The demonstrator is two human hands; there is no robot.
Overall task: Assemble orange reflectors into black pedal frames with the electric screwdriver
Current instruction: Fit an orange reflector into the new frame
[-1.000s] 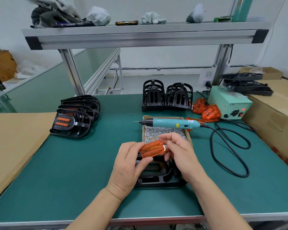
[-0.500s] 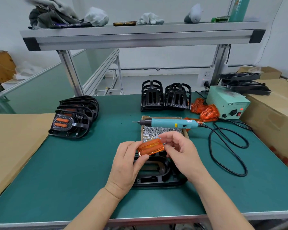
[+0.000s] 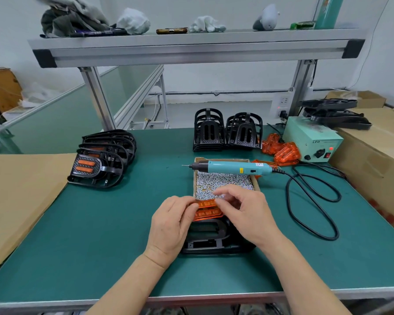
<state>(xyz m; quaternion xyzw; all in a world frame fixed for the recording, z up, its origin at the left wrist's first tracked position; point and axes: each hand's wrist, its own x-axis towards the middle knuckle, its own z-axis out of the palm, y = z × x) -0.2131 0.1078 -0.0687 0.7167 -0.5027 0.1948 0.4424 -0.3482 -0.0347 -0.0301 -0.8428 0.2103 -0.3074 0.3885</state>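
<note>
Directly in front of the screw tray (image 3: 194,178), both hands hold one orange reflector (image 3: 207,210) over the far end of the black pedal frame (image 3: 210,238) lying on the green mat (image 3: 114,235); left hand (image 3: 171,226) fingers curl round the reflector's left end; right hand (image 3: 248,214) pinches its right end, fingertips blurred; the hands hide the tray's near edge; across the tray's far rim lies the electric screwdriver (image 3: 232,167), its cable (image 3: 314,202) looping right of the tray; behind the tray stand empty frames (image 3: 228,133); behind-right lie loose reflectors (image 3: 281,150) and a control box (image 3: 309,136) marked "LED"; left of the tray sit finished pedals (image 3: 102,160).
</note>
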